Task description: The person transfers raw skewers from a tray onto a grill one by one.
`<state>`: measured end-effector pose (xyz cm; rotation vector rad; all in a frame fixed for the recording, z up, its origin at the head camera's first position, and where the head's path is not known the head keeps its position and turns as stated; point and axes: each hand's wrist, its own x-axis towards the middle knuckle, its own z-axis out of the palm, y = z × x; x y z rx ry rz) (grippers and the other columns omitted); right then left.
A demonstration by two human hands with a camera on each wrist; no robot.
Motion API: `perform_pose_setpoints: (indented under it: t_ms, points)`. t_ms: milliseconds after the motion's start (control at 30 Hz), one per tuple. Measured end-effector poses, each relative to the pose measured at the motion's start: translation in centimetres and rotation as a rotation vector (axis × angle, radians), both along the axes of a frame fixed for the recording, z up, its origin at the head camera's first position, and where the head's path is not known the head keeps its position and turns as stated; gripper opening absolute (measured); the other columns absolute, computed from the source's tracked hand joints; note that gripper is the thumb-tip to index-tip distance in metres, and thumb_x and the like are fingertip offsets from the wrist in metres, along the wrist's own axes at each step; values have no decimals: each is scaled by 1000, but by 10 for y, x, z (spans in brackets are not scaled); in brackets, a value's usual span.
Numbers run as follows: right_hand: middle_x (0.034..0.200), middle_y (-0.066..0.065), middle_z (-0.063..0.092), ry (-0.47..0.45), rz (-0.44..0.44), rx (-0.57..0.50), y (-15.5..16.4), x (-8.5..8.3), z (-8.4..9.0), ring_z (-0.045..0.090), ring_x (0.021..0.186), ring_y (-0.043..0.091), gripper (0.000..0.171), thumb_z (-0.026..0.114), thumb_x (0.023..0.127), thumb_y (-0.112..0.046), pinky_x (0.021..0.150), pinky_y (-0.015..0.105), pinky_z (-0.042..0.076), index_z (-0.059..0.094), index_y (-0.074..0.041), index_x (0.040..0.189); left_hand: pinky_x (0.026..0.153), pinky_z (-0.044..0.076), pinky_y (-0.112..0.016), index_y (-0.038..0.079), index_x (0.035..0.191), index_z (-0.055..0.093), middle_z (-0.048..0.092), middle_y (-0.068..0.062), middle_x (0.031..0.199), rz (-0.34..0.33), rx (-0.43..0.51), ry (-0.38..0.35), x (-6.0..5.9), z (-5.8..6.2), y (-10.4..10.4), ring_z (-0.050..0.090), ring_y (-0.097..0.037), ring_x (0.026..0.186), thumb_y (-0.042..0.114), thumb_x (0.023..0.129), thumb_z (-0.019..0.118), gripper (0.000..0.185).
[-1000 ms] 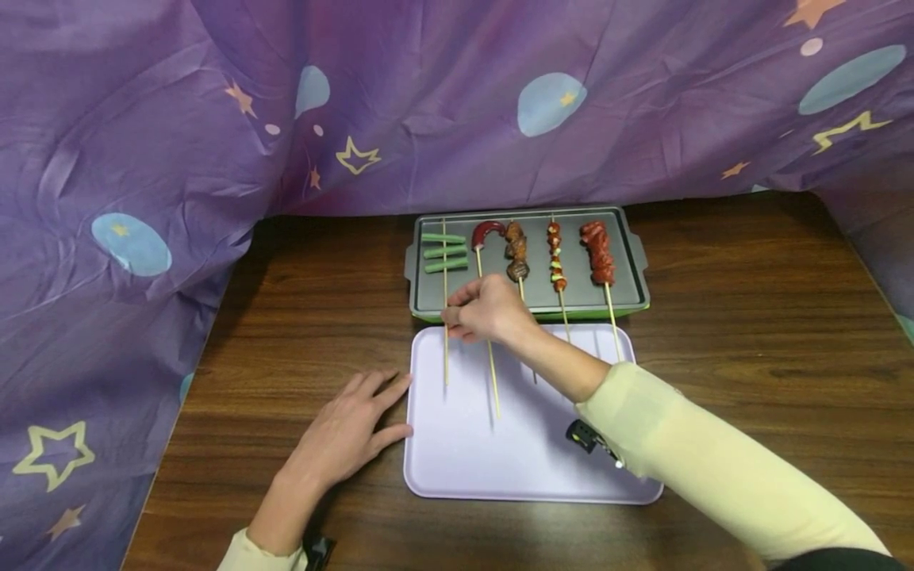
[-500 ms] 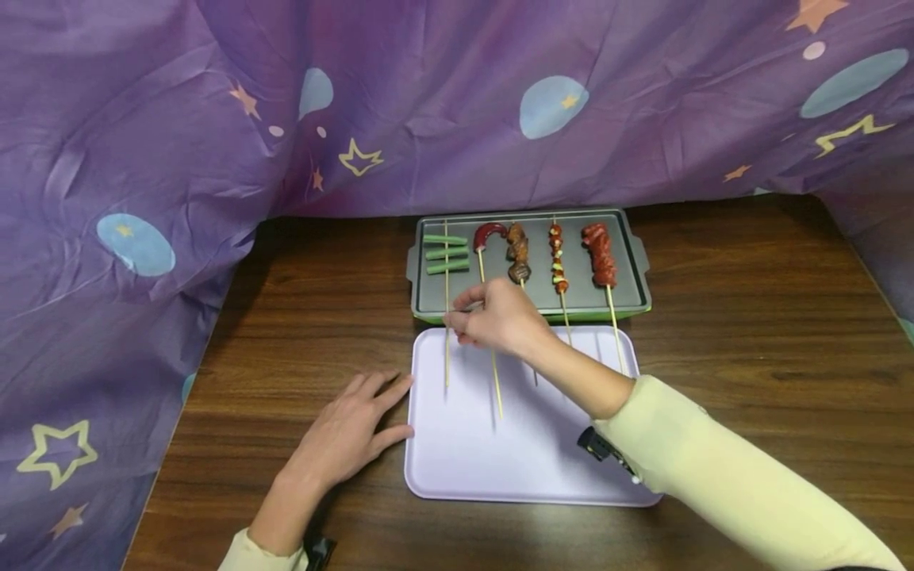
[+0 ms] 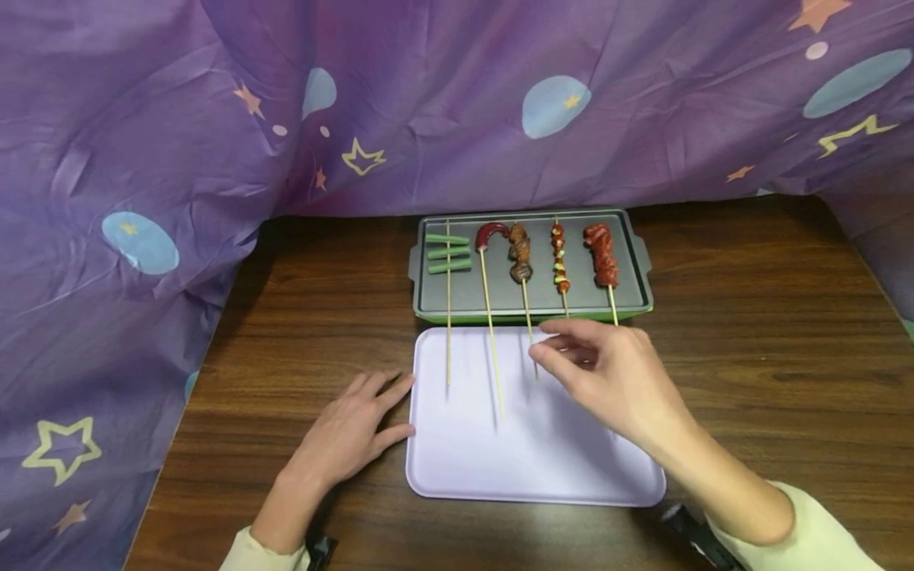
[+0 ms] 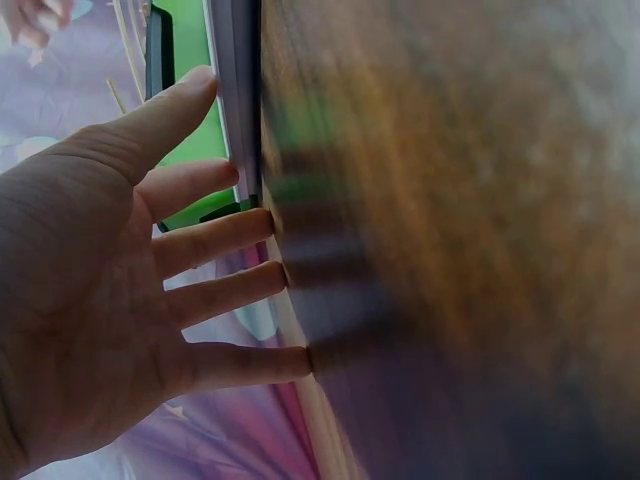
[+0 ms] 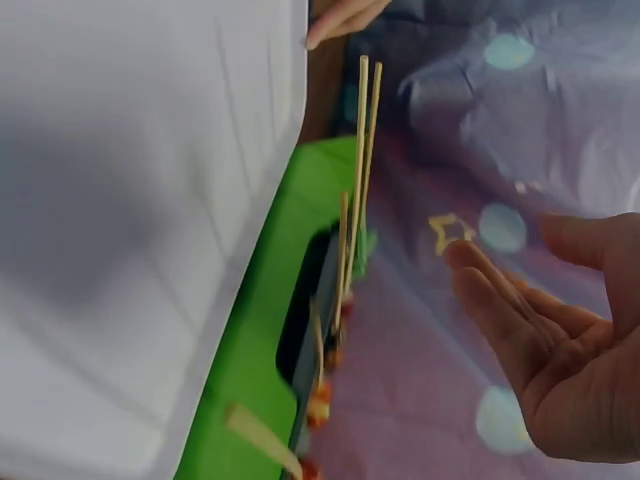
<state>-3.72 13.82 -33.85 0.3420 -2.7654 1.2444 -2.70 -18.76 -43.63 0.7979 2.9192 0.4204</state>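
Note:
My right hand (image 3: pixel 620 382) hovers over the lilac tray (image 3: pixel 464 468), fingers loosely bent and holding nothing; the right wrist view shows a gap between thumb and fingers (image 5: pixel 500 310). In the head view it overlaps the sticks of the right-hand skewers. Several skewers lie side by side on the grey grill plate (image 3: pixel 467 299), sticks jutting toward me over the tray: green pieces (image 3: pixel 449 266), a curved dark-red piece (image 3: pixel 493 231), brown chunks (image 3: pixel 520 252), small orange-red pieces (image 3: pixel 558 258) and red meat (image 3: pixel 603 255). My left hand (image 3: pixel 344 432) rests spread, fingertips at the tray's left edge.
The grill plate sits on a green base (image 5: pixel 260 340) directly behind the tray. A wooden table (image 3: pixel 307 333) carries everything. Purple cloth (image 3: pixel 443 103) with stars and planets hangs behind and along the left side.
My right hand has let go of the green skewer's stick and drawn back to the right and toward me. The skewers and my left hand have stayed put.

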Motion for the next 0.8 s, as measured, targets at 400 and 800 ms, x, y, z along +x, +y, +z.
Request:
perform_pose_setpoints:
  t_ms: [400, 800]
  points:
    - [107, 5, 73, 356, -208, 194, 82, 56, -16, 62, 87, -8, 42, 83, 78, -18, 79, 5, 41, 72, -10, 118, 96, 50, -48, 18, 147, 48, 48, -10, 143, -8, 2, -27, 0, 0, -1, 45, -28, 130, 50, 90, 67, 68]
    - [147, 24, 40, 184, -73, 432, 131, 77, -52, 40, 128, 49, 78, 77, 84, -37, 116, 60, 7, 44, -7, 147, 102, 44, -54, 19, 151, 41, 42, -12, 149, 32, 23, -26, 1, 8, -8, 40, -32, 135, 54, 90, 64, 74]
